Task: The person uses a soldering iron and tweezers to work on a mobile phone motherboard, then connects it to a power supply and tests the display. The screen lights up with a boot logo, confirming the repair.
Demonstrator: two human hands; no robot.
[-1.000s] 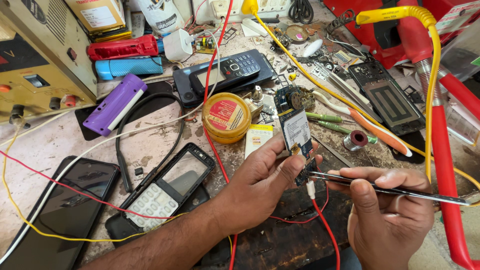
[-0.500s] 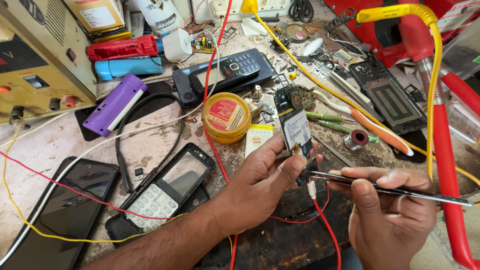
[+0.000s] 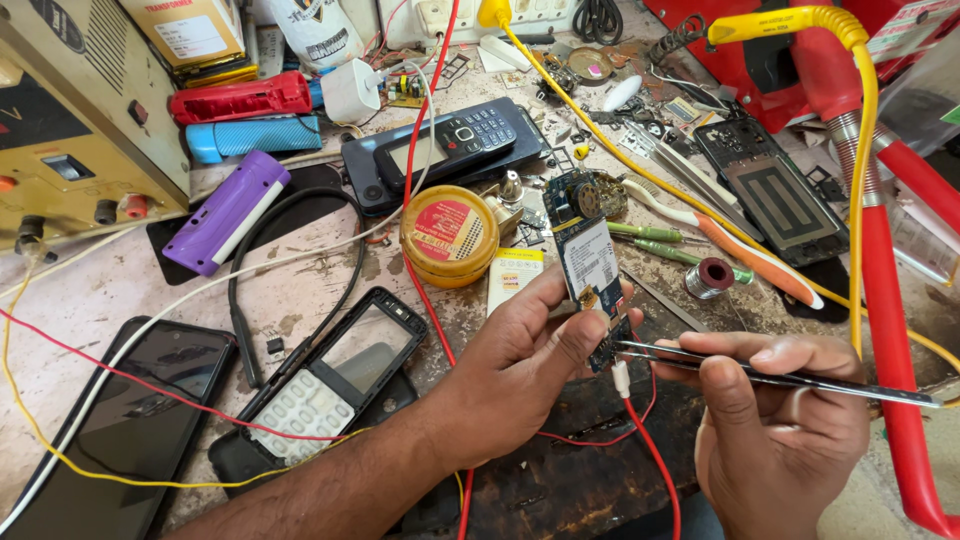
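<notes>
The cluttered bench (image 3: 120,290) lay below; my left hand (image 3: 520,365) pinched the circuit board (image 3: 592,275) upright, steadying it, while my right hand (image 3: 790,420) gripped tweezers (image 3: 760,372) at its lower edge.

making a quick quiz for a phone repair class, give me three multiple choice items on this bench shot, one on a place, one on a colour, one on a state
1. Where does the round yellow tin sit?
A. just left of the held circuit board
B. on top of the power supply
C. on the smartphone

2. What colour is the cylinder-shaped case left of the tin?
A. green
B. purple
C. orange

3. How is the circuit board held?
A. flat on the bench, untouched
B. clamped in a vise
C. raised in the left hand, tweezers at its lower edge

Answers:
1 A, the tin rests on the bench beside the board.
2 B, its body is purple with a white strip.
3 C, the left fingers grip the board while the right hand brings the tweezers to it.
</notes>
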